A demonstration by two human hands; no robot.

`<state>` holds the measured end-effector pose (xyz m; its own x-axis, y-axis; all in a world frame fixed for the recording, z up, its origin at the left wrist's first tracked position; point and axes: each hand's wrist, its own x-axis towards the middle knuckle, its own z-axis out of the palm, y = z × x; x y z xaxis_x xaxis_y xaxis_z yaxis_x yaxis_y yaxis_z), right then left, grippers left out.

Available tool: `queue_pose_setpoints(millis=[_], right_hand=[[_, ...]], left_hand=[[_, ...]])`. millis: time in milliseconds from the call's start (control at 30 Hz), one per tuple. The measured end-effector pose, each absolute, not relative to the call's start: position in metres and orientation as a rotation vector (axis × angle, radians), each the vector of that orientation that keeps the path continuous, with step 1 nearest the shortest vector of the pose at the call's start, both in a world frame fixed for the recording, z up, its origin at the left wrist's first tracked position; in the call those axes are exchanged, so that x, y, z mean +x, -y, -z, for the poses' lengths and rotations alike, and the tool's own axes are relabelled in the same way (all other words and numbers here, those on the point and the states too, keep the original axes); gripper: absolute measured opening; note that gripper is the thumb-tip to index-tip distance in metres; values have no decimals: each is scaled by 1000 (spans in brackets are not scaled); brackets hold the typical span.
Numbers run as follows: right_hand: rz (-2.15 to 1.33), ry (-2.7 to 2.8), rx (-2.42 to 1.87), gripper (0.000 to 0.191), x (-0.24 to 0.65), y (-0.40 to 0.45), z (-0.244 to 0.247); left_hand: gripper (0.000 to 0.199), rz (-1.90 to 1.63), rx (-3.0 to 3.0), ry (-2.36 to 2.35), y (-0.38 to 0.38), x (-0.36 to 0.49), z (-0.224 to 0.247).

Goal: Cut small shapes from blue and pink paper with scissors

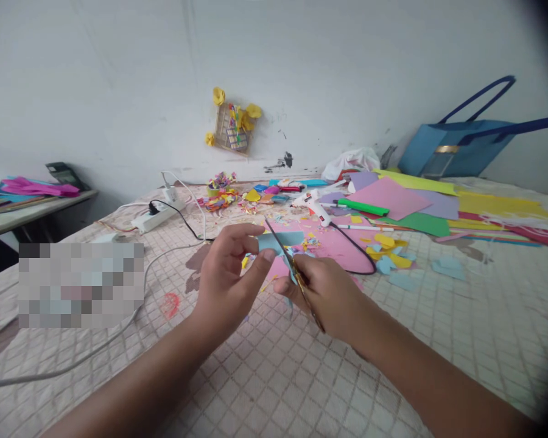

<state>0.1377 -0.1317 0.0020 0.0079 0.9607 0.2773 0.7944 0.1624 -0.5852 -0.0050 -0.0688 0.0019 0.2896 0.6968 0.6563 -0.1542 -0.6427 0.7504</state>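
The left hand point(231, 277) pinches a piece of blue paper point(290, 238) between thumb and fingers, above the middle of the surface point(265, 389). The right hand point(335, 295) grips scissors point(302, 286), blades at the paper. A glue gun point(312, 208) lies toward the far edge, a blue bag point(466, 152) at the far right corner.

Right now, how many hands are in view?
2: the left hand, centre-left over the cloth, holding pale blue paper; the right hand, just right of it, holding scissors. No others visible.
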Motion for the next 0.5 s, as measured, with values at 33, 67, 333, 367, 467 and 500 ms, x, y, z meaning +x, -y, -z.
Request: queue_pose_setpoints(millis=[33, 67, 333, 367, 467, 500], right_hand=[[-344, 1814, -1674, 47, 138, 132, -2], [-342, 1810, -1679, 47, 137, 132, -2], [-329, 1803, -1700, 42, 137, 133, -3], [-321, 1803, -1707, 41, 137, 133, -3], [-312, 1799, -1730, 39, 136, 132, -2], [-306, 1794, -1733, 38, 136, 132, -2]], left_hand=[[26, -1444, 1808, -481, 69, -5, -2], [27, -1446, 1802, -472, 70, -4, -2], [26, -1385, 1751, -439, 73, -3, 0], [25, -1390, 1751, -438, 74, -3, 0], [26, -1397, 1754, -438, 75, -3, 0], [27, -1392, 1754, -441, 75, -2, 0]])
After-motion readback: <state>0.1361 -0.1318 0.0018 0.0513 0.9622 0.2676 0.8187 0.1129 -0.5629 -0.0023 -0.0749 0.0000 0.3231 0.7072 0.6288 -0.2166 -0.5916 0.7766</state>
